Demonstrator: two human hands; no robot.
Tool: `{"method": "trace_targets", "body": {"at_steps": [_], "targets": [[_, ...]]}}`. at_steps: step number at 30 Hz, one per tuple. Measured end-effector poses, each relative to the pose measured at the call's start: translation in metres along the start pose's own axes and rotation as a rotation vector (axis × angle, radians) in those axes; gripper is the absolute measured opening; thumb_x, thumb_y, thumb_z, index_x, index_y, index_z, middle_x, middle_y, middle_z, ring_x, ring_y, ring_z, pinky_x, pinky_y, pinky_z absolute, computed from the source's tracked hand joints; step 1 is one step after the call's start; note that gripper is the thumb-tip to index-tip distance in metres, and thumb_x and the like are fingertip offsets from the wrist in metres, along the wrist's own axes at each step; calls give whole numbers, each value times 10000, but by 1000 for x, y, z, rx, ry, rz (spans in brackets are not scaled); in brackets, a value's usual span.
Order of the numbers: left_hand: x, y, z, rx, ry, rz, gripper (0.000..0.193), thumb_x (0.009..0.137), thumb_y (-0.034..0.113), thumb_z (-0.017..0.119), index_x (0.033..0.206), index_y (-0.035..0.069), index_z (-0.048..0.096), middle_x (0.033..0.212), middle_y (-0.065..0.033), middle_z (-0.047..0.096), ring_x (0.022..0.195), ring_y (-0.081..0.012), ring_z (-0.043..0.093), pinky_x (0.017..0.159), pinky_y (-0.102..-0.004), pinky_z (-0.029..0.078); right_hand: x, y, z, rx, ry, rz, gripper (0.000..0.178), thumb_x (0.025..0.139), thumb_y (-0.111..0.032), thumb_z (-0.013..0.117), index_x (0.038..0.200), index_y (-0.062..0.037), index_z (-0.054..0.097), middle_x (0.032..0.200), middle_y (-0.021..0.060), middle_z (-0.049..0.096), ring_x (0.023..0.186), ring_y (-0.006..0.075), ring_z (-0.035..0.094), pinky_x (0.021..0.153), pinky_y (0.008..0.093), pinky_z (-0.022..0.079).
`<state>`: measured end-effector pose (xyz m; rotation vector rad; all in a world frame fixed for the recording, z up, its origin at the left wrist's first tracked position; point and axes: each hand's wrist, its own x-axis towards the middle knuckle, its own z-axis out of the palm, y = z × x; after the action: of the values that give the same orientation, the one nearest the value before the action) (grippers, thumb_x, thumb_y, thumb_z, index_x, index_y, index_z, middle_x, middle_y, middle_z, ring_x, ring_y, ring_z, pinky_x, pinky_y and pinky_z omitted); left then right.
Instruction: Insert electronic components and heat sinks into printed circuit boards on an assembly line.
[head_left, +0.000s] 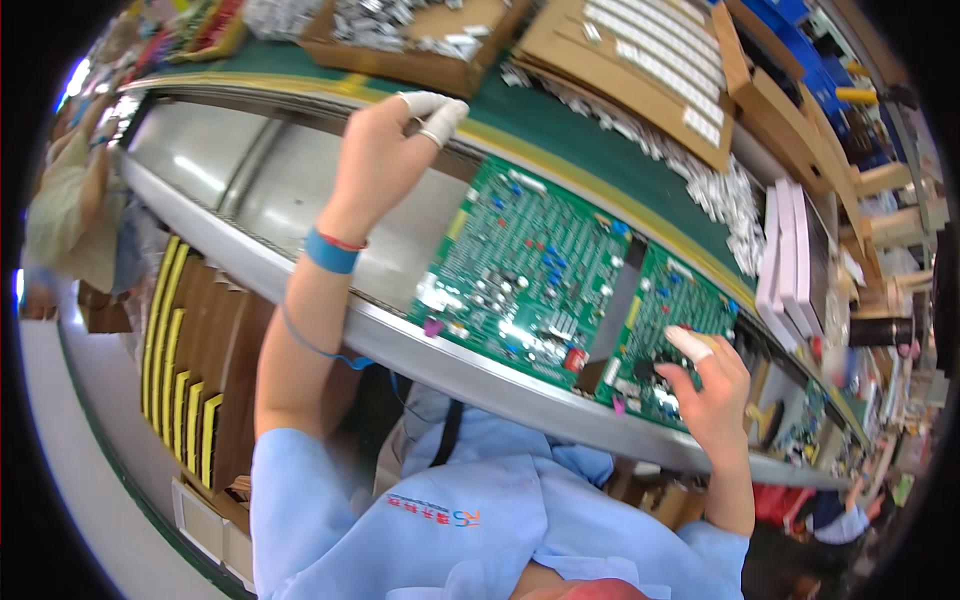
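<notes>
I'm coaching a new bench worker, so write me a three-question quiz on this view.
1. True or false: the blue wrist strap is on the right wrist.
2. The right hand is nearest to: (a) a cardboard box, (b) a green circuit board, (c) the blue wrist strap.
3. What colour are the finger cots on the left hand?

Key: 1. False; the blue wrist strap is on the left. 2. b. 3. White.

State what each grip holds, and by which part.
Right grip: nothing shows held between parted thumb and white-covered finger, over a green rectangular circuit board. Left grip: white-covered fingertips close together; cannot tell whether they pinch anything small.
</notes>
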<state>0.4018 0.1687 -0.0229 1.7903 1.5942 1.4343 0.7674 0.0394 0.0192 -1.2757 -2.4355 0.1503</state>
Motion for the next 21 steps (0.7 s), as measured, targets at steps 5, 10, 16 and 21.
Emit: {"method": "trace_targets", "body": {"at_steps": [5,10,16,21], "targets": [[42,10,-28,194,146,119,189,865,145,662,1009,28,699,805,-19,691,686,-67,581,637,-222,465,5,9,-10,4,60,50,348,682,-76,758,1010,-30,650,934,125,667,810,325,609,714,394,482],[133,-18,-39,629,60,240,209,825,129,571,984,85,698,926,-152,670,845,-305,651,751,-390,506,6,19,-20,53,113,152,352,691,-57,744,1026,-13,643,930,143,658,808,318,610,720,384,480],[204,-76,-4,1223,-64,516,132,806,129,548,827,110,676,899,-81,644,922,-263,632,786,-403,503,-13,40,-37,18,176,315,371,687,-65,746,1041,-16,649,937,155,652,815,310,608,721,381,478],[207,-74,0,1243,-96,615,137,802,122,553,822,144,687,910,-52,635,935,-241,629,797,-379,483,-45,106,-67,-242,486,373,329,782,-68,683,1108,-44,643,773,82,561,696,199,540,653,315,444]]}}
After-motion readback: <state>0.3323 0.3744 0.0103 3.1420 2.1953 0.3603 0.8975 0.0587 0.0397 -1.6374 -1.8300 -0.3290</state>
